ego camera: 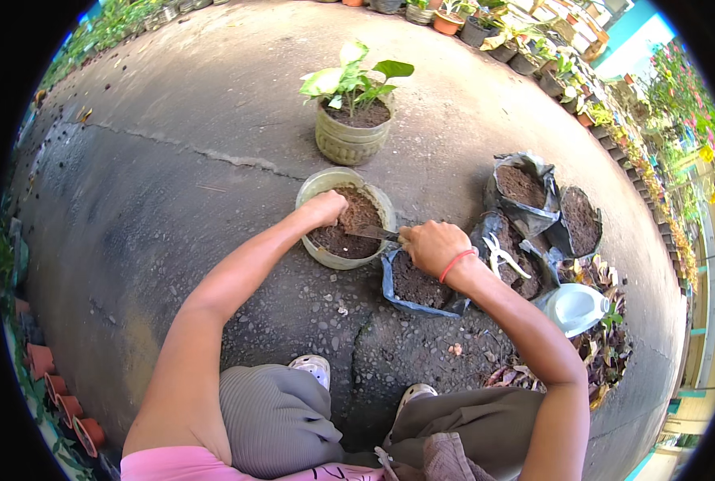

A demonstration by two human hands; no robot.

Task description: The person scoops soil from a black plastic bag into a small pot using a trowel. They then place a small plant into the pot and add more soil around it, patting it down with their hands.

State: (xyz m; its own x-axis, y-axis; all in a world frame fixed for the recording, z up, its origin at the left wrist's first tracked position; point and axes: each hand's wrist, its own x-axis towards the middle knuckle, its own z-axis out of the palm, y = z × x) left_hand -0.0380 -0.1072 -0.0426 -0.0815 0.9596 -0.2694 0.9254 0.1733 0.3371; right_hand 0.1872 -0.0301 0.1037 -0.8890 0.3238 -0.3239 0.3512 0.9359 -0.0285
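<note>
My left hand reaches into a round, pale plastic pot of brown soil, its fingertips at the soil; whether they hold anything is hidden. My right hand, with a red band at the wrist, grips a flat-bladed tool, perhaps a knife or trowel. The blade crosses the pot's right rim and its tip touches the soil. Directly under that hand stands a dark plastic bag of soil. Beyond the pot, a leafy green plant grows in a ribbed plastic pot.
At the right are several soil-filled black bags, with white-handled pruning shears on one. A cut plastic jug lies by dry leaves. Terracotta pots lie at the lower left. Potted plants line the concrete's far edge.
</note>
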